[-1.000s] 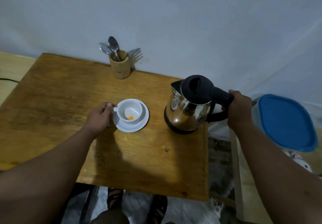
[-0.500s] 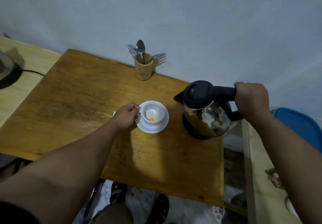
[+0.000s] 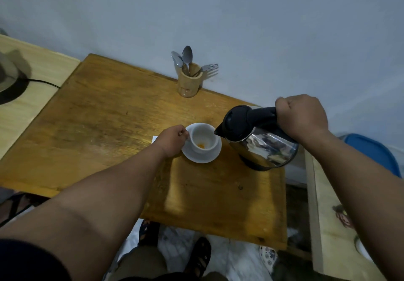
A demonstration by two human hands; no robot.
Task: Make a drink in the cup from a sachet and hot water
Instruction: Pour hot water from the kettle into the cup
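Head view shows orange powder already in the cup (image 3: pixel 202 137) at desk (image 3: pixel 105 127) centre, left hand (image 3: pixel 171 141) pinching its handle, right hand (image 3: pixel 302 117) fisted around the tilted kettle (image 3: pixel 262 145) at 3 o'clock, water not yet poured.

The cup's handle is covered by the left hand (image 3: pixel 172 140). Only a white corner (image 3: pixel 154 138) of something flat is seen behind that hand; what it is cannot be told. The blue lid (image 3: pixel 371 152) is partly hidden by the right forearm. A dark round object (image 3: pixel 9 77) is cut off at the left edge.
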